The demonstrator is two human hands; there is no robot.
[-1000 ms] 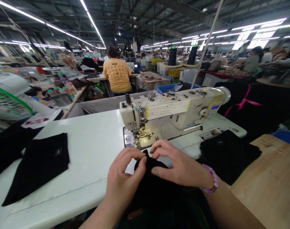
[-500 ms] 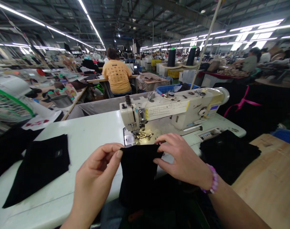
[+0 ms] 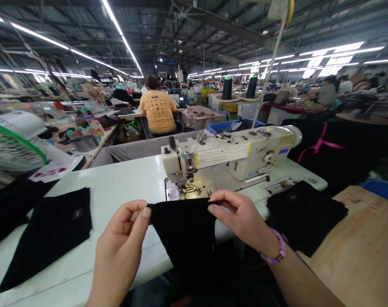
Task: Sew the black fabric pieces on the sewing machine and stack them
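Note:
A piece of black fabric [image 3: 187, 230] hangs between my hands, its top edge stretched nearly level and its lower part dropping past the table's front edge. My left hand [image 3: 122, 238] pinches the upper left corner between thumb and fingers. At the upper right corner, my right hand [image 3: 241, 219], with a beaded bracelet [image 3: 278, 247] on the wrist, pinches the same edge. Just behind the cloth stands a sewing machine [image 3: 225, 153]; its needle area [image 3: 184, 187] is beyond the fabric's top edge, apart from it. The fabric's lower end is lost in the dark.
On the pale green table [image 3: 126, 179], a black fabric panel with a small label [image 3: 59, 230] lies left. A black fabric stack [image 3: 305, 213] sits right, beside a wooden board [image 3: 356, 238]. A fan [image 3: 15, 145] stands far left. Ahead, a person in a yellow shirt [image 3: 158, 108] sits facing away.
My left hand has moved left and the black fabric's top edge is stretched wider between my hands. The head view has tilted slightly upward.

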